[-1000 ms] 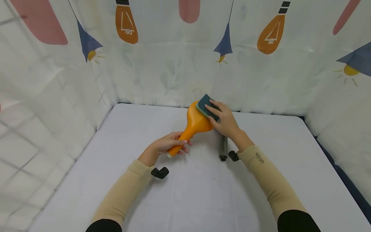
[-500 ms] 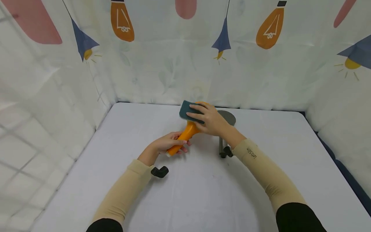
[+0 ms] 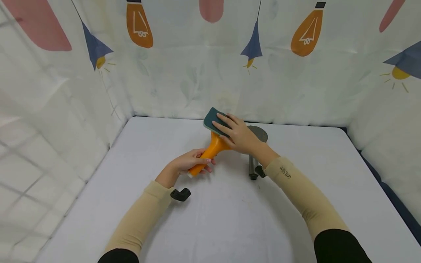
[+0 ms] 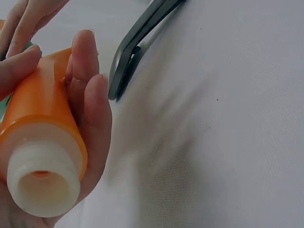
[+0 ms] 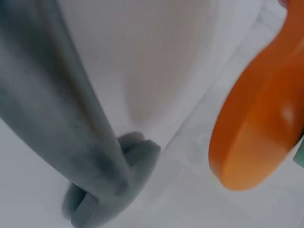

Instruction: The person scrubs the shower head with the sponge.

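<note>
My left hand [image 3: 184, 163] grips the handle of an orange shower head [image 3: 215, 146], tilted up above the table. Its hollow white connector end [image 4: 42, 180] points towards the left wrist camera. Against the upper part of the shower head, my right hand [image 3: 241, 136] holds a dark green sponge [image 3: 213, 117] with a lighter green underside. The fingers spread over the sponge's top, and together they hide much of the orange head. A sliver of the sponge [image 5: 300, 154] shows at the edge of the right wrist view.
A grey shower head [image 3: 260, 132] lies on the white table [image 3: 223, 219], partly behind my right forearm. Its dark handle [image 4: 142, 33] also appears in the left wrist view. Printed fabric [image 3: 197, 80] hangs behind the table and at its sides.
My right hand has moved the sponge leftward over the orange shower head, then slightly up and tilted it. The grey shower head's round face has come into sight. My left hand stays nearly still.
</note>
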Demonstrator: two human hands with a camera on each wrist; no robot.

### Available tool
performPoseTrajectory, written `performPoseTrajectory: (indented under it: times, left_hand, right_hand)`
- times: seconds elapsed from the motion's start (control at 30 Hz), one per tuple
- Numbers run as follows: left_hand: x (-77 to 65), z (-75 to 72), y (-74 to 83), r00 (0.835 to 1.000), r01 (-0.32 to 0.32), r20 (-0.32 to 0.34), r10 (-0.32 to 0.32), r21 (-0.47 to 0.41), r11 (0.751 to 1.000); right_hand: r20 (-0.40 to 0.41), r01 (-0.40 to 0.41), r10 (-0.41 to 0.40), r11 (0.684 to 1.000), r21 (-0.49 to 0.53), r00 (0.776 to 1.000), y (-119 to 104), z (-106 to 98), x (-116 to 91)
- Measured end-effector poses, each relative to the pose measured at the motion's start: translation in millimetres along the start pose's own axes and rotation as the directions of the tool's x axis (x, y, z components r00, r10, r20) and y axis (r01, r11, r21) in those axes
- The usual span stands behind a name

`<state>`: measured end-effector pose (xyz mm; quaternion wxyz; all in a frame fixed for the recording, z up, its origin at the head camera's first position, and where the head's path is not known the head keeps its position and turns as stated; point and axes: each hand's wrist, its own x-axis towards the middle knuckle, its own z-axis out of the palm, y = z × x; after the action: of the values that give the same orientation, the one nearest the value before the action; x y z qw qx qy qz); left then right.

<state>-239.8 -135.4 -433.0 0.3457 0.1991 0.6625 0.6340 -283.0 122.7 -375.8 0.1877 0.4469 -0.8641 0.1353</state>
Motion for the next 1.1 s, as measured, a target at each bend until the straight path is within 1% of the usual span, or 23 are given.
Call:
performPoseTrajectory:
  times: [0.07,0.1,0.17,0.2,0.3,0.37,0.4,0.43,0.5,0.57,0.6,0.63,0.7,0.73,0.8,0.83,0.9,0.97,1.0,1.03,1.07,1.1]
  left_hand:
    - [-1.1,-0.5,-0.3,1.0,-0.003,0.0,0.003,0.006,1.0]
    - [-1.9,0.0,0.0,1.0,-0.003,0.002,0.003,0.009,1.0]
    - [-2.4,0.3,0.3,1.0,-0.006,0.007,0.006,0.016,1.0]
    - [-2.7,0.5,0.5,1.0,-0.006,0.009,0.005,0.018,1.0]
    - [-3.7,0.4,1.8,1.0,-0.005,0.006,0.005,0.021,1.0]
    - [-4.2,0.1,3.3,1.0,-0.004,0.001,0.004,0.024,1.0]
    - [-4.2,0.0,4.1,1.0,-0.004,-0.003,0.004,0.025,1.0]
    - [-4.1,-0.1,4.8,1.0,-0.005,-0.007,0.006,0.024,1.0]
    - [-3.4,0.2,5.6,1.0,-0.007,-0.009,0.008,0.024,1.0]
    - [-2.5,0.6,5.5,1.0,-0.006,-0.01,0.007,0.021,1.0]
    - [-2.0,0.9,5.2,1.0,-0.006,-0.007,0.006,0.019,1.0]
    - [-1.8,0.9,5.7,1.0,-0.004,-0.006,0.005,0.024,1.0]
    - [-1.1,0.7,6.8,1.0,-0.003,-0.003,0.003,0.039,0.999]
    - [-1.0,0.6,7.4,1.0,-0.001,-0.004,0.002,0.049,0.999]
    - [-0.4,0.4,8.4,1.0,-0.002,-0.007,0.003,0.074,0.997]
    - [-0.3,0.3,8.9,1.0,-0.002,-0.014,0.004,0.089,0.996]
    - [-0.4,0.6,9.4,1.0,0.004,-0.025,-0.002,0.107,0.994]
    - [-1.5,1.5,9.1,0.999,0.015,-0.03,-0.012,0.117,0.993]
    - [-2.5,2.1,8.9,0.999,0.022,-0.032,-0.019,0.12,0.993]
    - [-3.4,2.4,8.2,0.999,0.03,-0.033,-0.026,0.125,0.992]
    - [-4.8,2.9,8.0,0.999,0.039,-0.033,-0.035,0.127,0.991]
    - [-6.3,3.4,8.2,0.999,0.045,-0.032,-0.041,0.13,0.99]
  right_hand:
    - [-0.011,0.014,-0.014,1.0,-0.013,1.0,1,2,-3]
    - [-0.023,-0.002,0.002,1.0,0.001,1.0,3,3,-5]
    - [-0.057,-0.07,0.073,0.996,0.052,0.996,11,1,-10]
    - [-0.074,-0.114,0.121,0.989,0.089,0.99,15,0,-13]
    - [-0.113,-0.238,0.264,0.95,0.202,0.958,28,-4,-24]
    - [-0.133,-0.274,0.312,0.93,0.245,0.941,32,-4,-28]
    - [-0.139,-0.275,0.316,0.927,0.254,0.939,32,-4,-29]
    - [-0.149,-0.261,0.304,0.931,0.254,0.941,30,-3,-29]
    - [-0.17,-0.196,0.238,0.953,0.231,0.956,23,-1,-26]
    - [-0.183,-0.088,0.122,0.979,0.184,0.976,11,1,-20]
    - [-0.179,-0.025,0.053,0.988,0.151,0.982,5,2,-16]
    - [-0.173,0.042,-0.02,0.992,0.121,0.985,-1,1,-12]
    - [-0.145,0.159,-0.148,0.985,0.066,0.978,-12,0,-4]
    - [-0.131,0.203,-0.195,0.978,0.048,0.972,-16,-1,-1]
    - [-0.116,0.244,-0.239,0.969,0.028,0.964,-19,-4,5]
    - [-0.118,0.239,-0.235,0.971,0.025,0.965,-18,-6,7]
    - [-0.138,0.184,-0.178,0.983,0.028,0.974,-13,-9,9]
    - [-0.16,0.074,-0.062,0.995,0.068,0.985,-4,-11,8]
    - [-0.168,0.005,0.012,0.995,0.101,0.986,1,-12,6]
    - [-0.166,-0.069,0.091,0.988,0.135,0.982,5,-13,4]
    - [-0.158,-0.14,0.169,0.974,0.179,0.973,9,-14,2]
    - [-0.143,-0.207,0.243,0.952,0.223,0.959,12,-15,0]
